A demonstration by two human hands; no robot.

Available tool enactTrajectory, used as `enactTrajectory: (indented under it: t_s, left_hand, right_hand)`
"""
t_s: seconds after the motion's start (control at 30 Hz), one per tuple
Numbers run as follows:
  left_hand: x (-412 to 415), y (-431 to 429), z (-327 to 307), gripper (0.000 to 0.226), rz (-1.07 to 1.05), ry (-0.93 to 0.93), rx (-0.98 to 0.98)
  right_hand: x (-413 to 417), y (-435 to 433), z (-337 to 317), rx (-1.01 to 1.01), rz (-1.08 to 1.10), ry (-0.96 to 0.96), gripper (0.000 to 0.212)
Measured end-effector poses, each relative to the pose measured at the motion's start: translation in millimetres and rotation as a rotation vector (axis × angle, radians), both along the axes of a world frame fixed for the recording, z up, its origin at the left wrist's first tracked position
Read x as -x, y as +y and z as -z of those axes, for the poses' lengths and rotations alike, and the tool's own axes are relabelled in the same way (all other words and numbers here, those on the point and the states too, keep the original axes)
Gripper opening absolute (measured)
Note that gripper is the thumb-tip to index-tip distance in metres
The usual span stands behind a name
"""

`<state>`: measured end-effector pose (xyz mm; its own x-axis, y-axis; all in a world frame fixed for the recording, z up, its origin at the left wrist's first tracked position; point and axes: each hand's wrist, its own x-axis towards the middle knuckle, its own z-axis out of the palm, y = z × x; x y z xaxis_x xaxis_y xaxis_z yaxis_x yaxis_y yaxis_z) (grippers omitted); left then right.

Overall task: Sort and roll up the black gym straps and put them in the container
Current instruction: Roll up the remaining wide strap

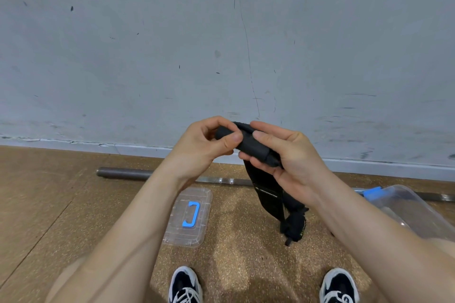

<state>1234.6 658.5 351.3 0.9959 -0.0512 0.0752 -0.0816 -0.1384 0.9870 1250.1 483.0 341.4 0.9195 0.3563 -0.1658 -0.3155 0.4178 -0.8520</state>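
Right now I hold both hands up in front of the scuffed grey wall, with the black gym strap between them. My left hand pinches 1 end of the rolled part, thumb pressed on the near side and fingers curled over the far side. My right hand wraps the other end, thumb on top and the fingers curled underneath, so the tight roll lies slanted from upper left to lower right.

The unrolled tail hangs from the roll past my right wrist, with small white print across it. It ends in a bunched black lump low over the floor; I cannot tell whether it touches.

The clear plastic container sits on the floor to my right, partly hidden by my forearm, with a blue latch on its near end. Its clear lid lies flat below my left wrist, blue handle facing up. A steel barbell runs along the foot of the wall. My 2 dark sneakers show at the bottom edge.
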Motion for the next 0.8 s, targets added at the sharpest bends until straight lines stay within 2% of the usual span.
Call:
enactTrajectory:
  t_s: [0.1,0.27,0.57,0.67,0.8]
  left_hand:
    - [-2.2,-7.4,4.4,0.026,-0.106,0.003,-0.013]
    - [-2.6,-14.4,11.3,0.023,-0.133,-0.015,-0.083]
    - [2.1,-20.6,9.2,0.02,-0.158,0.012,0.029]
    - [2.0,-20.7,8.3,0.016,-0.143,0.056,0.046]
    - [0.4,-19.3,9.4,0.016,-0.158,0.179,0.122]
  right_hand:
    - [3.2,1.7,0.7,0.018,0.001,-0.004,0.022]
    - [1.0,0.3,3.0,0.084,0.011,-0.021,0.02]
    - [-2.9,-4.4,2.5,0.156,-0.033,-0.017,0.034]
    - [-2.3,-4.2,2.7,0.165,-0.034,-0.01,0.032]
    - [-1.3,-4.6,4.4,0.247,-0.052,-0.095,0.027]
